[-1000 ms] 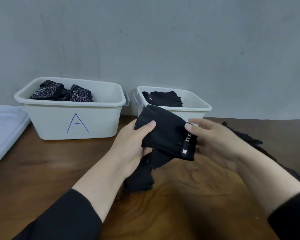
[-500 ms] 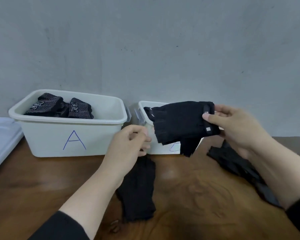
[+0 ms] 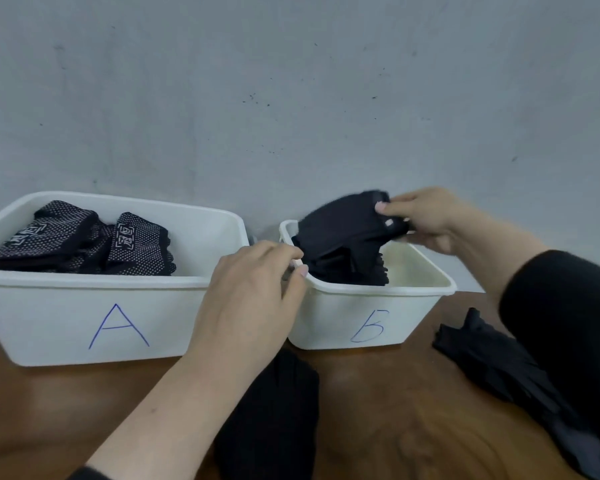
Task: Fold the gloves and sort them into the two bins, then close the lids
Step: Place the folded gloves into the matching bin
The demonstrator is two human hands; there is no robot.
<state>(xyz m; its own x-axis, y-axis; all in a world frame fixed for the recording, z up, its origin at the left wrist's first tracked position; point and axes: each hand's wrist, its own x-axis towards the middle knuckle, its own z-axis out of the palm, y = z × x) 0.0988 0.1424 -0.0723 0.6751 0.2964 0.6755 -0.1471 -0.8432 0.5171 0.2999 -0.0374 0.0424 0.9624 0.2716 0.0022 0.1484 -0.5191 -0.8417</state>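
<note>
Right hand (image 3: 426,220): at about 2 o'clock from the middle of the view, above bin B; thumb and fingers pinch the cuff end of a folded black glove (image 3: 343,233).
Folded black glove: held over the open top of bin B (image 3: 378,289), its lower edge hanging down among the black gloves in the bin (image 3: 347,271); whether it touches them I cannot tell.
Left hand (image 3: 253,289): near the centre, in front of the gap between the two bins, fingers loosely curled with their tips at the near-left rim corner of bin B; it holds no glove, and whether it grips the rim I cannot tell.
Bin B: white, lid off, letter B in blue on its front wall, on the table (image 3: 378,410) at about 3 o'clock of bin A.
Bin A (image 3: 94,285): white, larger, lid off, letter A in blue on the front, at 9 o'clock in the view.
Dotted gloves (image 3: 80,244): folded, dark with pale dots and white print, lying inside bin A toward its left.
Black glove on table (image 3: 274,420): flat on the table at 6 o'clock, partly under the left forearm.
Loose black gloves (image 3: 492,368): a pile on the table at 4 o'clock, just beside bin B, partly behind the right sleeve (image 3: 568,323).
Wall (image 3: 291,98): grey, behind both bins.
</note>
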